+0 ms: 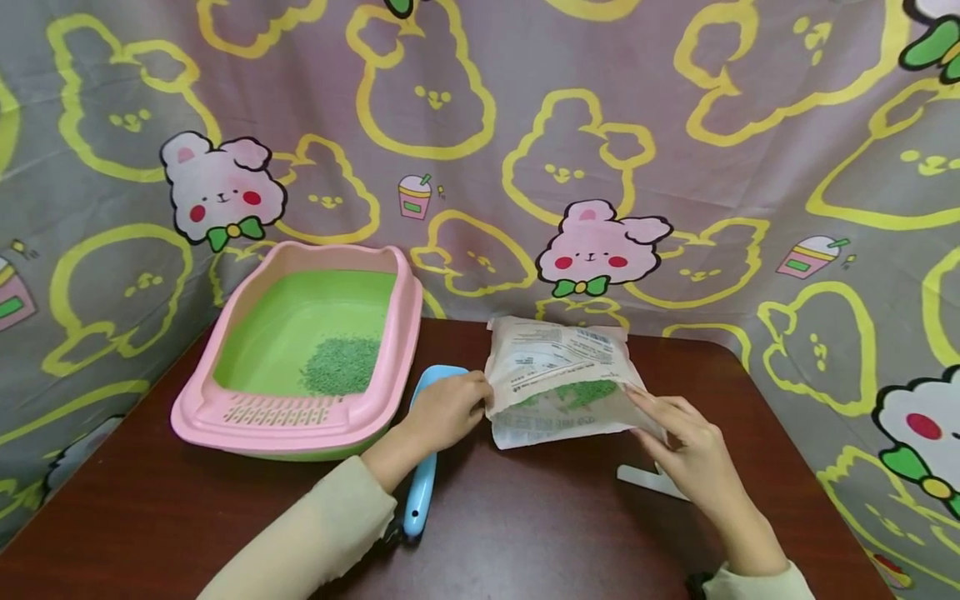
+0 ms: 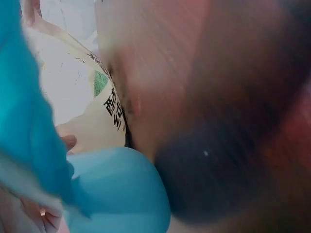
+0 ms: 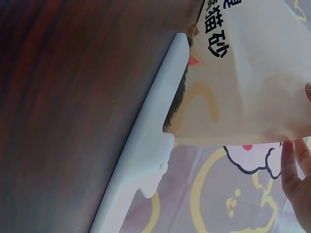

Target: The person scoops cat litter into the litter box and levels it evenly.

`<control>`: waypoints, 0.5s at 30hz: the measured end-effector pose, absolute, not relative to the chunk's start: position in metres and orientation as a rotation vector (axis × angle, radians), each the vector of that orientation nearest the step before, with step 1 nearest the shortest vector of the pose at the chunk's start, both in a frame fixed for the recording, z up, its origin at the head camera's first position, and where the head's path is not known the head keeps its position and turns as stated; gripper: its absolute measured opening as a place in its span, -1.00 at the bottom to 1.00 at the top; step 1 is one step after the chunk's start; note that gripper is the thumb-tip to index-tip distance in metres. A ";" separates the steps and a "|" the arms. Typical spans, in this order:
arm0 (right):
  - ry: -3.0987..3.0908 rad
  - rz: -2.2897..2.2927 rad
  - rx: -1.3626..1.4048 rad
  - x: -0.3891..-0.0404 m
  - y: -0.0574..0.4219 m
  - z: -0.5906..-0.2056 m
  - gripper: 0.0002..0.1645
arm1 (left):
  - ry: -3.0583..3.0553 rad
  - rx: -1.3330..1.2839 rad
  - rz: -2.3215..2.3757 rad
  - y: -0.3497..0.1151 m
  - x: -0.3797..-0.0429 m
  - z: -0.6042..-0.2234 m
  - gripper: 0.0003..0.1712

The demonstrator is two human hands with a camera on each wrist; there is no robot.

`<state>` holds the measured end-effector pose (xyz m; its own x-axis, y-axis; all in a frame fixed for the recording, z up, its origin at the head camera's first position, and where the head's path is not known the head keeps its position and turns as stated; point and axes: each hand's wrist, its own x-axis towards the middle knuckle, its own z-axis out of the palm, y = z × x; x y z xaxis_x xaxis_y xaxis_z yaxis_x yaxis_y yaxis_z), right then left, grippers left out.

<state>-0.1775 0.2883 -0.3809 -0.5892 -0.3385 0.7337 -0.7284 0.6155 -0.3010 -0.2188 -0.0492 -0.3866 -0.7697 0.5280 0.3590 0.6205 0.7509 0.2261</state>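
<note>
A pale cat litter bag [image 1: 551, 342] with printed text lies near the back of the table, green granules [image 1: 585, 392] showing at its front. My left hand [image 1: 448, 410] pinches its left side. At the front right corner, my right hand [image 1: 692, 454] holds the bag between thumb and fingers. Below my left wrist rests a blue litter scoop [image 1: 423, 492], its middle hidden by the wrist. A flat white plastic tool [image 3: 146, 145], narrow with small projections, lies beside the right hand, partly covered by it in the head view.
Left of the bag stands a litter box with a pink rim [image 1: 197, 396] and green pan. Green litter [image 1: 341, 364] is heaped in its front right part. Behind the dark wooden table [image 1: 540, 533] hangs a patterned curtain [image 1: 480, 75].
</note>
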 end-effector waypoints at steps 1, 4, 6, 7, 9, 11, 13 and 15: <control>-2.206 0.790 0.832 -0.177 0.288 -0.380 -0.41 | -2.677 -0.901 -0.490 -0.049 -0.220 -0.387 -0.87; -2.201 0.794 0.830 -0.177 0.289 -0.379 -0.43 | -2.680 -0.908 -0.497 -0.050 -0.224 -0.386 -0.93; -2.209 0.793 0.818 -0.176 0.290 -0.378 -0.44 | -2.677 -0.897 -0.493 -0.051 -0.226 -0.385 -0.95; -2.212 0.792 0.811 -0.175 0.290 -0.377 -0.53 | -2.676 -0.884 -0.488 -0.051 -0.226 -0.385 -0.95; -2.221 0.783 0.799 -0.174 0.290 -0.377 -0.61 | -2.672 -0.857 -0.472 -0.052 -0.228 -0.383 -0.93; -2.232 0.765 0.783 -0.172 0.291 -0.377 -0.45 | -2.655 -0.834 -0.468 -0.053 -0.228 -0.382 -0.88; -2.217 0.752 0.779 -0.172 0.292 -0.377 -0.21 | -2.643 -0.812 -0.483 -0.054 -0.230 -0.382 -0.85; -2.211 0.752 0.767 -0.171 0.295 -0.377 -0.27 | -2.631 -0.786 -0.533 -0.055 -0.231 -0.382 -0.84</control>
